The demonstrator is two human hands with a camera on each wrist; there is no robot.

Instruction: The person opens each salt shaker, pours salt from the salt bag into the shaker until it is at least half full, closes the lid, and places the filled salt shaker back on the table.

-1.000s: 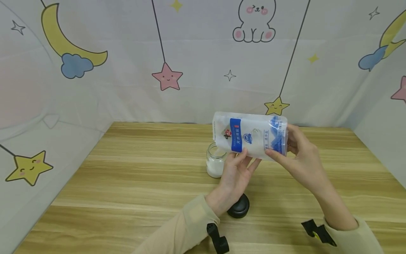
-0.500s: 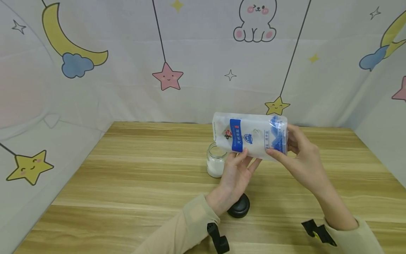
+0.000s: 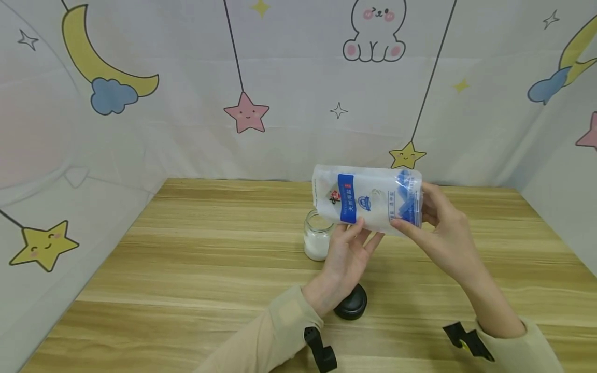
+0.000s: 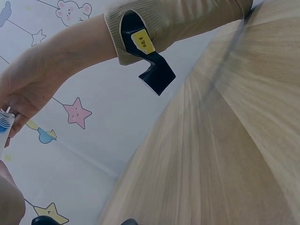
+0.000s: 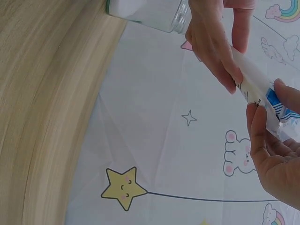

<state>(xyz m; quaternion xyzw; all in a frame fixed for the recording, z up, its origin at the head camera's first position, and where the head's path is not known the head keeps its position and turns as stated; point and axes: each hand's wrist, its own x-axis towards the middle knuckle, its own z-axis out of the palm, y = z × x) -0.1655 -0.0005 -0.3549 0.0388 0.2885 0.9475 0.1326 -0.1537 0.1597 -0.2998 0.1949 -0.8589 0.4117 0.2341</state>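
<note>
A white and blue bag of salt (image 3: 380,199) lies nearly level in the air, its left end over an uncapped glass jar (image 3: 316,243) in the head view. White grains fill the lower part of the jar. My left hand (image 3: 347,256) holds the bag's lower edge near the middle, thumb in front and fingers behind. At the blue right end, my right hand (image 3: 445,235) grips the bag between thumb and fingers. The right wrist view shows both hands on the bag (image 5: 251,77), the jar (image 5: 145,11) standing beyond. Behind the left forearm, a black lid (image 3: 352,303) is partly hidden.
The jar and lid stand on a wood-grain table (image 3: 186,269). A white curtain (image 3: 298,67) printed with stars and moons hangs behind it and along the sides. Black straps (image 3: 321,349) sit at both sleeve cuffs.
Both hands and the bag stay almost still. A pale streak at the jar's mouth one second ago no longer shows.
</note>
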